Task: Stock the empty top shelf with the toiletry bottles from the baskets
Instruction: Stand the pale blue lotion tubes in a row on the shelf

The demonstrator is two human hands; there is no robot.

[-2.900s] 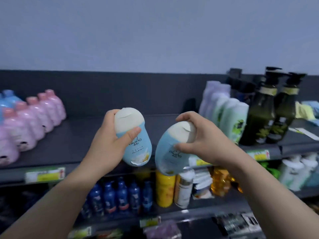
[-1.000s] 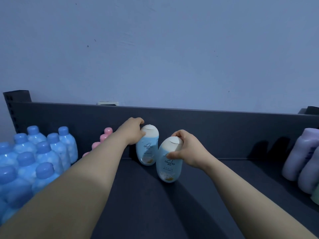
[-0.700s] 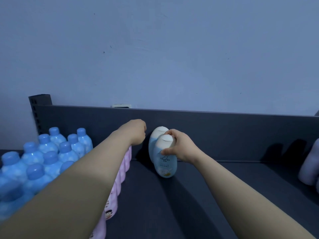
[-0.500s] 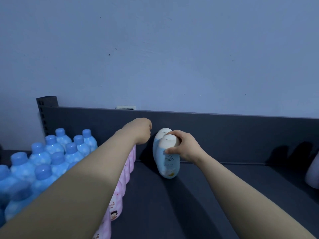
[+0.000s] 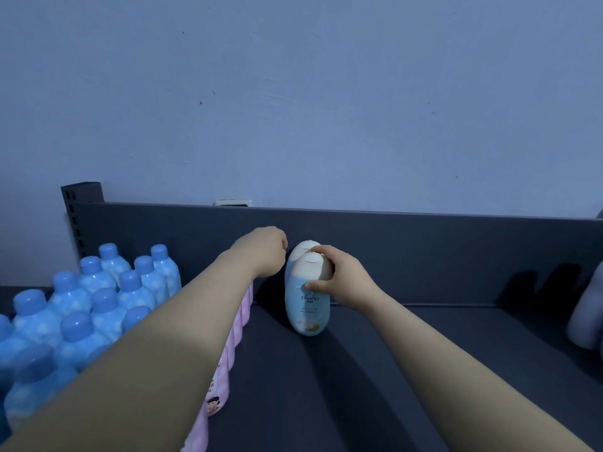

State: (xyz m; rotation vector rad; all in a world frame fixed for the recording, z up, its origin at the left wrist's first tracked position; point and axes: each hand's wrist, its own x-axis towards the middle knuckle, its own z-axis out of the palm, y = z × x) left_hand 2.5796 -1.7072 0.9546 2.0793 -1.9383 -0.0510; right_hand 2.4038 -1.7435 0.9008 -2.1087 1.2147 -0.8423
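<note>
Two light-blue egg-shaped bottles with white caps stand upright, one behind the other, on the dark top shelf [image 5: 391,370] near its back panel. My right hand [image 5: 346,278] grips the front bottle [image 5: 306,311] around its cap, thumb on the front. Only the white cap of the rear bottle [image 5: 301,250] shows behind it. My left hand [image 5: 261,251] hovers just left of the rear bottle with curled fingers and holds nothing; whether it touches the bottle is unclear.
A row of pink bottles [image 5: 218,393] runs under my left forearm, with several blue-capped bottles [image 5: 98,308] further left. A lilac bottle [image 5: 587,314] shows at the right edge. The shelf back panel [image 5: 440,256] rises behind, against a blue wall.
My left hand has let go of the rear bottle and curled beside it. My right hand has slid its bottle left, lining it up in front of the rear one.
</note>
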